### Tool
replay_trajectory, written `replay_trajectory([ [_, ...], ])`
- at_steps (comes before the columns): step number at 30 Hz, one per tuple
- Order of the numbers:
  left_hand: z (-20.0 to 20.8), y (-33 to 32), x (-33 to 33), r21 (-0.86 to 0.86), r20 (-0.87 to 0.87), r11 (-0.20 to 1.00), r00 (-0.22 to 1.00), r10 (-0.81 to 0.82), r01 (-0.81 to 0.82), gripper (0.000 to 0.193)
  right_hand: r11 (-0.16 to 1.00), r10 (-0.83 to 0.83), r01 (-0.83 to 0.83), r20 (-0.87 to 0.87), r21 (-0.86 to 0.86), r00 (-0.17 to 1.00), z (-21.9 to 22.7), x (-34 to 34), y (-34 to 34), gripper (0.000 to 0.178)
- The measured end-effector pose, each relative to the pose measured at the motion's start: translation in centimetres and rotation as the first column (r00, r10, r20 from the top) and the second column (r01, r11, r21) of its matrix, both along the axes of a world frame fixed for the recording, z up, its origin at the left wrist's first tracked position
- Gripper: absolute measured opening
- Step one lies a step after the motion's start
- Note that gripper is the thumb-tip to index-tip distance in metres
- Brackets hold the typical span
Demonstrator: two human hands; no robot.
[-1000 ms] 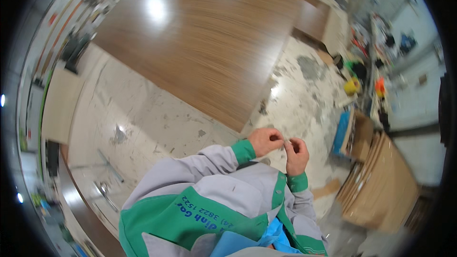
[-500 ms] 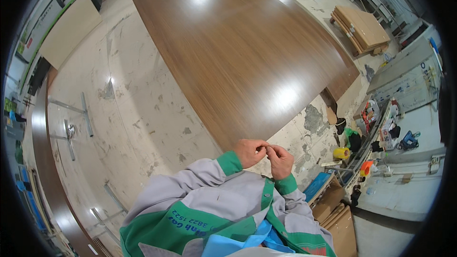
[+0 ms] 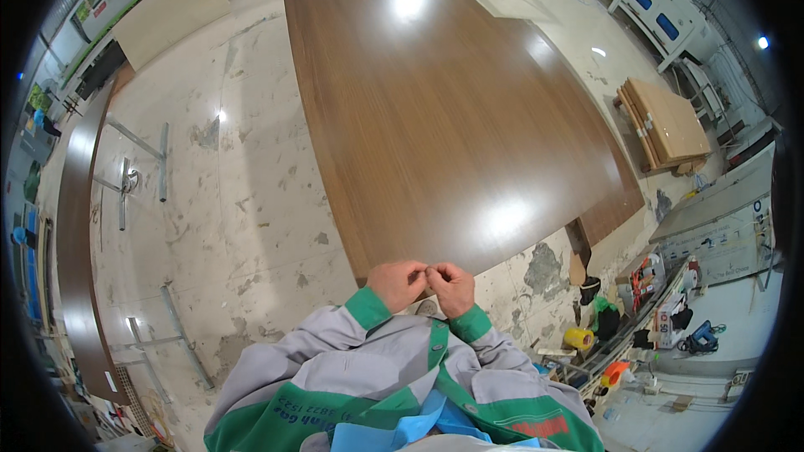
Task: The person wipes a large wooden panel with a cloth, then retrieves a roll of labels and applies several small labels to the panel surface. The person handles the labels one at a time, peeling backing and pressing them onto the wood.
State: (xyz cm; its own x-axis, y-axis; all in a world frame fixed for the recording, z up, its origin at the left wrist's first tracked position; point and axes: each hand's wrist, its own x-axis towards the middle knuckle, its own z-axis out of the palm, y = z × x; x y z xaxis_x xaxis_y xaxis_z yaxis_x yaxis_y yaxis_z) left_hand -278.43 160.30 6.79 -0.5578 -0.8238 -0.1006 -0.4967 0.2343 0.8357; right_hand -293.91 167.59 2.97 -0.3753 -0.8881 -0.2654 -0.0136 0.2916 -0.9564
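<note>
Close in front of my body, my left hand (image 3: 397,286) and my right hand (image 3: 452,291) meet with their fingertips pinched together. Whatever is between the fingers, if anything, is too small to make out. Both hands are over the near end of a large wood-grain brown panel (image 3: 435,134), which stretches away from me. Grey sleeves with green cuffs cover my forearms.
At right, tape rolls, bags and tools crowd a cart (image 3: 624,326), with a blue power tool (image 3: 702,338) beyond. A cardboard stack (image 3: 666,121) stands farther off. Metal stands (image 3: 163,163) and a long brown panel (image 3: 77,201) are at left.
My view has turned and tilted up slightly, so the panel and floor shift in the picture. My hands stay pinched together and now appear slightly lower and farther left.
</note>
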Motion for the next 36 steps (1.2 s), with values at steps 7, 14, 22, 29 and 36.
replay_trajectory([
  [7,0.9,2.4,-3.4,-0.060,0.061,0.993,0.993,0.104,-0.100,0.023,0.983,0.182,-0.181,-0.038,0.022,0.983,0.1,-4.7,0.5,0.019],
  [14,0.1,4.3,-2.9,-0.089,0.122,0.987,0.982,0.147,-0.136,0.027,0.948,0.317,-0.318,0.041,0.011,0.948,0.1,-5.1,0.7,0.019],
  [22,-0.6,3.9,1.2,-0.039,0.094,0.979,0.974,0.205,-0.202,0.028,0.914,0.405,-0.404,0.035,-0.034,0.914,0.5,-1.8,-0.9,0.021],
  [29,-1.2,3.3,3.5,-0.057,0.048,0.946,0.946,0.322,-0.319,0.026,0.849,0.527,-0.529,-0.071,-0.006,0.847,2.0,0.5,-3.5,0.024],
  [36,-1.1,1.9,4.2,-0.205,-0.022,0.907,0.928,0.372,-0.368,0.022,0.853,0.517,-0.518,-0.224,0.061,0.826,0.8,1.5,-6.0,0.025],
])
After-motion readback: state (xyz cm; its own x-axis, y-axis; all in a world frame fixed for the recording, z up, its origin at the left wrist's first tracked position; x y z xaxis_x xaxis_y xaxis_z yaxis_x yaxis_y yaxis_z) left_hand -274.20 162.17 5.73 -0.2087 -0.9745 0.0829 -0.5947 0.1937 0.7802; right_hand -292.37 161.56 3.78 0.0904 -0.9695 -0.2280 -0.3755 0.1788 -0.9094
